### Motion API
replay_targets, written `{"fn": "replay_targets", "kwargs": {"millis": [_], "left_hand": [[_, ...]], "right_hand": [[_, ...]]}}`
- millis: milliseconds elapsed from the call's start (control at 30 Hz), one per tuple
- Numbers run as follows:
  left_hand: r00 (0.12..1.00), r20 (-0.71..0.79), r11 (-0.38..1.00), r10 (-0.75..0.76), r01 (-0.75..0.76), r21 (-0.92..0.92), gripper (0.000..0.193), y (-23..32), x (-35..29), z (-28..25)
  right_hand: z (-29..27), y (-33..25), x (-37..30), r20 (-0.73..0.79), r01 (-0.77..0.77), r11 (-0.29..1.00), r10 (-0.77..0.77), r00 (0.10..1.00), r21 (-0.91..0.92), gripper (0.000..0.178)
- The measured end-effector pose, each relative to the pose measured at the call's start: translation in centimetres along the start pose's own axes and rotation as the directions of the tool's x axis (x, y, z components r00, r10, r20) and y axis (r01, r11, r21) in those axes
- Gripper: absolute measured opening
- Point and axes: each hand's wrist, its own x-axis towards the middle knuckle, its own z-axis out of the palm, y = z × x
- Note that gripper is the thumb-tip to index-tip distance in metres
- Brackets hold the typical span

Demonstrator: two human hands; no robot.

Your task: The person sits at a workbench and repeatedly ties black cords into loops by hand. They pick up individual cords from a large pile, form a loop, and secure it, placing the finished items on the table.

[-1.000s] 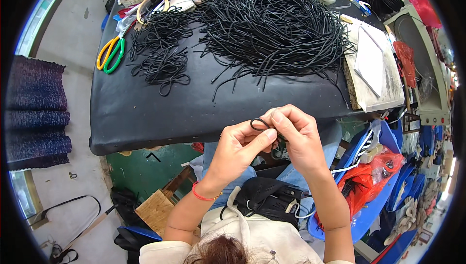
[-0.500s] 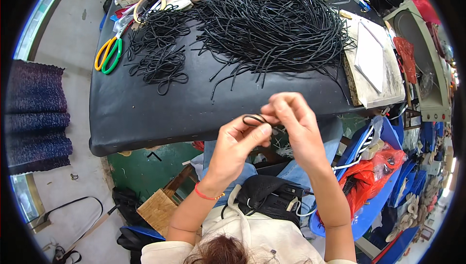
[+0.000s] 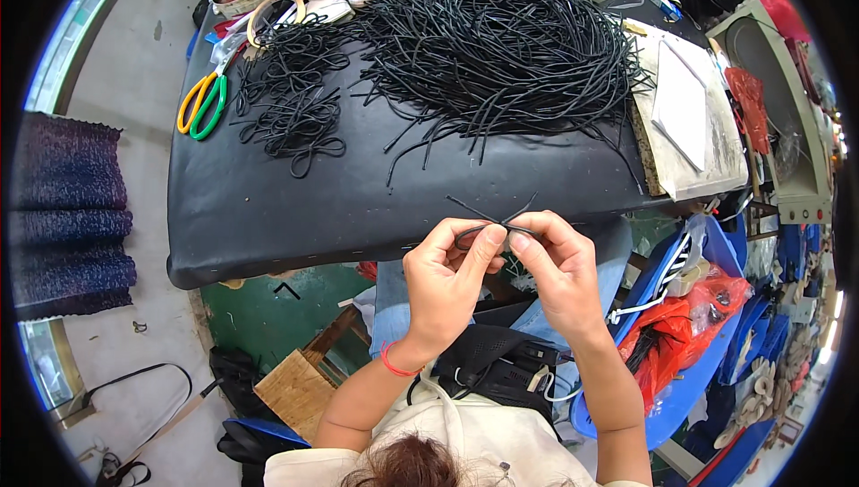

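A thin black cord [image 3: 488, 216] is bent into a bow between my hands, just off the front edge of the table. Its two loose ends stick up and apart above the crossing. My left hand [image 3: 452, 272] pinches the loop on the left side between thumb and fingers. On the other side my right hand [image 3: 555, 263] pinches the cord close to the crossing, thumb against forefinger. The thumbs nearly meet, and they partly hide the middle of the bow. Beyond them lies a small heap of tied black cord bows [image 3: 300, 120] on the black table [image 3: 268, 218].
A big pile of straight black cords [image 3: 501, 48] covers the table's far middle. Scissors with yellow and green handles [image 3: 204, 104] lie at the left. A board with white paper [image 3: 684, 106] is at the right. Beside my right arm stands a blue tub [image 3: 667, 411] with red plastic bags.
My right hand has come down and in beside the left. The cord now shows two loops with both ends pointing up, where earlier one loop showed in my left fingers.
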Motion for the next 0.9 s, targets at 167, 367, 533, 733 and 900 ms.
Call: {"fn": "replay_targets", "kwargs": {"millis": [167,367,533,733,900], "left_hand": [[0.999,-0.002,0.999,-0.035,0.035,-0.022,0.016,-0.1,0.0,0.1],[0.994,-0.002,0.994,-0.11,0.11,-0.029,0.017,-0.6,0.3,-0.1],[0.988,0.05,0.979,-0.149,0.155,-0.134,0.018,-0.2,0.7,-0.7],[0.968,0.178,0.972,-0.175,0.198,-0.123,0.02,0.1,0.5,-0.8],[0.928,0.294,0.97,-0.23,0.241,-0.001,0.02,0.6,1.1,-1.6]], "right_hand": [[-0.2,0.5,0.0,-0.001,-0.025,0.999,0.025,1.0,0.036,0.014],[-0.6,1.1,0.3,0.01,-0.089,0.996,0.088,0.996,0.031,0.016],[-1.3,1.0,0.5,0.112,-0.215,0.962,0.198,0.974,0.17,0.02],[-1.1,1.0,1.7,0.019,-0.201,0.957,0.201,0.979,0.211,0.021],[-0.9,-0.1,1.7,0.056,-0.235,0.957,0.228,0.972,0.172,0.018]]}}
